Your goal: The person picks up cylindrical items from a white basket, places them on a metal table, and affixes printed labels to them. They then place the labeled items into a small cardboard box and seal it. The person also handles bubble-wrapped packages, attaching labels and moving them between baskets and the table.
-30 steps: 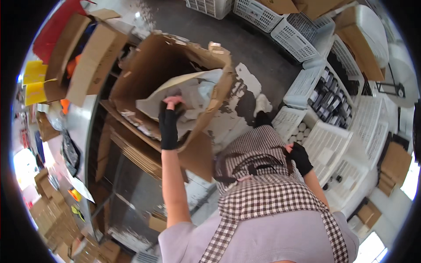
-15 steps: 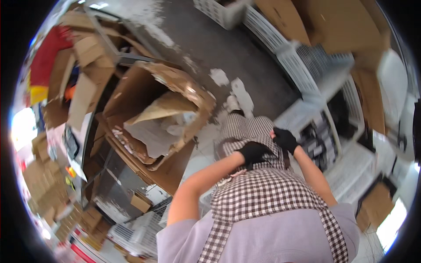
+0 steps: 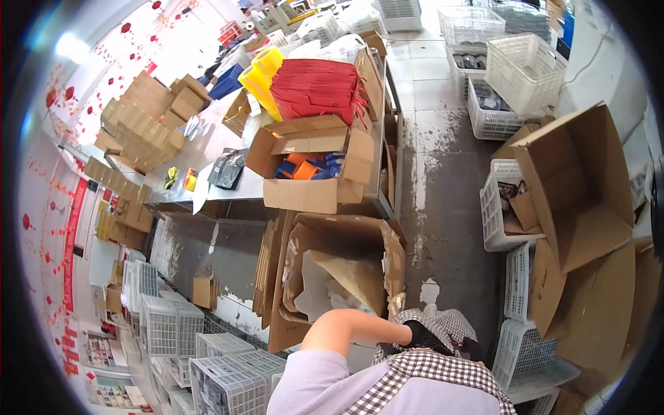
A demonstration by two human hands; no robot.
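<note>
My left hand (image 3: 422,337), in a black glove, is bent in against the front of my brown-and-white checked apron (image 3: 443,365). Its fingers are lost in the cloth folds, so whether they grip it is hidden. A small dark patch at the right edge of the apron may be my right glove, mostly covered by my body and the cloth. Just ahead and left of the left hand stands a tall open carton (image 3: 283,277) with taped edges. Brown paper (image 3: 356,277) and whitish plastic lie inside it.
A metal table (image 3: 232,131) ahead carries an open box (image 3: 301,200) of blue and orange items, a red stack (image 3: 315,90) and yellow rolls (image 3: 263,69). Plastic crates (image 3: 515,72) and a large empty carton (image 3: 581,187) line the right. More crates (image 3: 166,325) stand at left.
My view has swung up and turned, bringing the table and the room beyond into sight. Both gloved hands showed at the apron before; now the left is partly hidden and the right mostly hidden.
</note>
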